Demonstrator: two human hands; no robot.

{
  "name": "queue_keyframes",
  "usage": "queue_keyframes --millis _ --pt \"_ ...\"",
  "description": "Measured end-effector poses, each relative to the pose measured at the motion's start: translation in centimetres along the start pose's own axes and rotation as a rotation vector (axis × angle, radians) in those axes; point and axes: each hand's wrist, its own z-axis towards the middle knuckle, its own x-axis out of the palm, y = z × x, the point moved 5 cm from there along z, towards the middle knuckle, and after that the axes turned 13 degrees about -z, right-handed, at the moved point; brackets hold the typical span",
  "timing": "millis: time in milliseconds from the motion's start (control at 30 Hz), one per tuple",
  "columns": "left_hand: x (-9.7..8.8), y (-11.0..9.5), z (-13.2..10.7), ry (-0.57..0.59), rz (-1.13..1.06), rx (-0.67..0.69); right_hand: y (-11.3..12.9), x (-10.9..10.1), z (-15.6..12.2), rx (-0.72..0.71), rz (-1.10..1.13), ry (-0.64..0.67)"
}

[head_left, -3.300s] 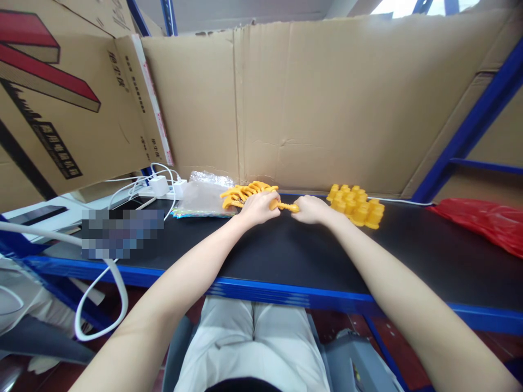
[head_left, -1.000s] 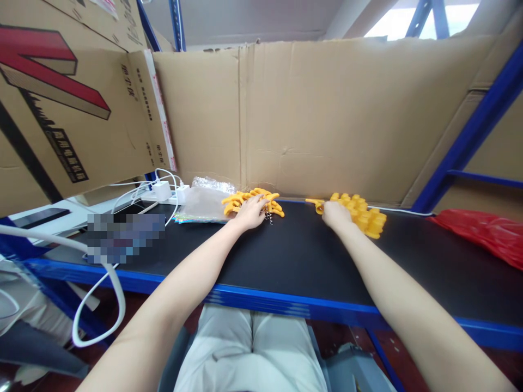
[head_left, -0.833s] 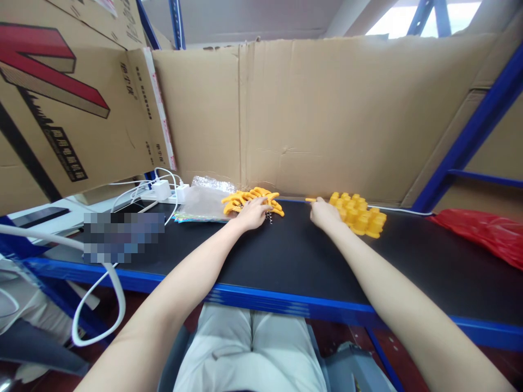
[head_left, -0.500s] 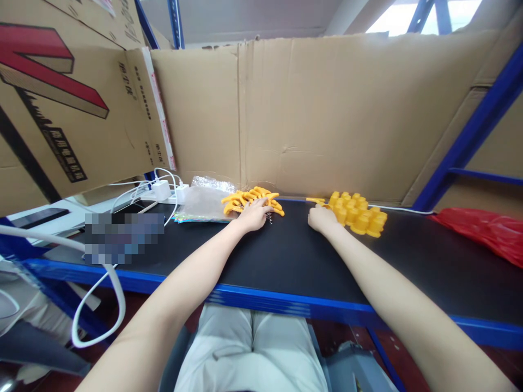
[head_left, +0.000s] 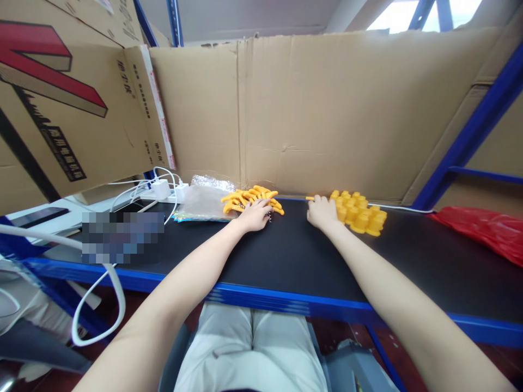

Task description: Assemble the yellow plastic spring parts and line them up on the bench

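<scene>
On the black tabletop (head_left: 286,261), the left hand (head_left: 255,215) rests on heaped curved orange pieces (head_left: 241,197); well apart, the right hand (head_left: 322,213) partly hides a slim orange part (head_left: 309,198) beside yellow cup-shaped pieces (head_left: 359,213). Neither grip can be told. Single-part handling seems in hand; next likely calls for a sure hold.

On the cardboard box (head_left: 96,128) above the worktop's (head_left: 286,256) far left corner, a slanted black label (head_left: 65,154) reads 商用电脑机箱 in pale characters; the smaller line beneath it is too small to read. The dark print by the box's right edge and the handwriting (head_left: 131,27) near its top are too blurred to make out.
</scene>
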Motion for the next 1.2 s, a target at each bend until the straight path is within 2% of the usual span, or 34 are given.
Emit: queue_keyframes --millis 33,200,533,733,833,967,1100,1200 --pt "0.1 0.1 0.0 0.005 0.000 -0.002 -0.1 0.3 0.1 0.012 -0.011 0.007" --pt "0.2 0.3 0.1 -0.018 0.040 0.009 -0.7 2.5 0.6 0.052 -0.057 0.215" --pt "-0.1 -0.2 0.3 -0.076 0.061 0.041 -0.7 2.4 0.6 0.037 -0.070 0.202" --pt "-0.9 -0.3 0.4 -0.168 0.034 0.036 -0.8 2.5 0.5 0.051 -0.052 0.254" --pt "-1.7 -0.3 0.4 -0.245 -0.006 0.008 -1.5 1.5 0.4 0.044 -0.018 0.228" --pt "-2.7 -0.1 0.3 -0.331 -0.020 -0.037 -3.6 -1.3 -0.1 0.124 0.029 0.098" --pt "-3.6 0.1 0.1 -0.424 -0.049 -0.036 -5.7 -2.5 -0.6 0.277 0.082 0.225" --pt "-4.0 0.1 0.0 -0.499 -0.129 -0.014 -6.1 -2.4 -0.8 0.304 0.073 0.298"
